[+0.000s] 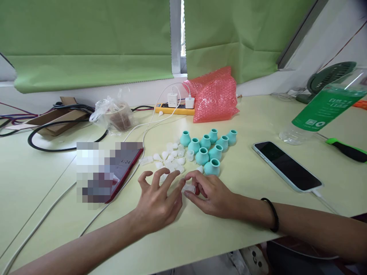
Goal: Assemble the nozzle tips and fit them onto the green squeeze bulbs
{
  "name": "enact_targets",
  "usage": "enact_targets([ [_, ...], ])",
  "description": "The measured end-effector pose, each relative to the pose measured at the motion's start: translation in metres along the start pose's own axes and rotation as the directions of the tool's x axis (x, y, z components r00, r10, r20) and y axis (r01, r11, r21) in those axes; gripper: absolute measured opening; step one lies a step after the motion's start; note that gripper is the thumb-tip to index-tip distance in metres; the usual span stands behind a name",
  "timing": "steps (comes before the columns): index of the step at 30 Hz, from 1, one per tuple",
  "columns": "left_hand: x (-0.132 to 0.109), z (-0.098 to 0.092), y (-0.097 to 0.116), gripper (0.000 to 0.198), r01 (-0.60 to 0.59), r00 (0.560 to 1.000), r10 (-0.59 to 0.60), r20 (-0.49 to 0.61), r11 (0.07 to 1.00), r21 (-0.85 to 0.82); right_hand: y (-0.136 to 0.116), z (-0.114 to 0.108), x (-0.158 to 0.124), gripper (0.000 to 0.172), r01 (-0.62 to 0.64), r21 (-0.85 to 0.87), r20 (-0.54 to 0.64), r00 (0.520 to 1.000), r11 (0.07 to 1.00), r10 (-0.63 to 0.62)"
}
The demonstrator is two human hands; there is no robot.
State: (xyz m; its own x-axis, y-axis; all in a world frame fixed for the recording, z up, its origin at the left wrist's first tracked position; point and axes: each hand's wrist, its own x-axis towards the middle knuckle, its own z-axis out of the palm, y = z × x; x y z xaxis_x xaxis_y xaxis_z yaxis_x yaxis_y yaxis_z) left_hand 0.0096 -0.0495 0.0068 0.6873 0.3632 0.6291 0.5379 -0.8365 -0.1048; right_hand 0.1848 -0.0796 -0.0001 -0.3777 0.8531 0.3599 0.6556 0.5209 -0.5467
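Note:
My right hand (210, 193) pinches a small clear plastic piece (189, 188) just above the table, with my left hand (157, 198) touching it from the left; the left fingers are curled and spread. Just beyond my fingers lies a heap of several white and clear small caps (169, 158). Right of the heap stand several teal vase-shaped rubber cups (210, 151) in a cluster, the nearest one close to my right fingers. A black band circles my right wrist.
A red phone (126, 164) on a white cable lies at left, a pale blue phone (286, 166) at right. A green-labelled bottle (323, 107), pink bubble-wrap bag (213, 97), yellow power strip (174, 109), bagged tape roll (114, 114) and black cables sit farther back.

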Motion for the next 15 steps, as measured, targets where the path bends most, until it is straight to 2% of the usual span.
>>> enact_targets([
  [9, 0.0009, -0.0005, 0.0013, 0.023, -0.101, 0.992, 0.107, -0.068, 0.991, 0.091, 0.0024, 0.0016, -0.0004, 0.025, 0.039, -0.048, 0.003, 0.999, 0.998, -0.039],
  [15, 0.0004, -0.0005, -0.0001, 0.022, -0.157, 0.987, 0.157, -0.011, 0.986, 0.052, 0.0018, 0.0008, -0.0005, 0.025, 0.053, -0.076, 0.032, 0.998, 0.996, -0.05],
])
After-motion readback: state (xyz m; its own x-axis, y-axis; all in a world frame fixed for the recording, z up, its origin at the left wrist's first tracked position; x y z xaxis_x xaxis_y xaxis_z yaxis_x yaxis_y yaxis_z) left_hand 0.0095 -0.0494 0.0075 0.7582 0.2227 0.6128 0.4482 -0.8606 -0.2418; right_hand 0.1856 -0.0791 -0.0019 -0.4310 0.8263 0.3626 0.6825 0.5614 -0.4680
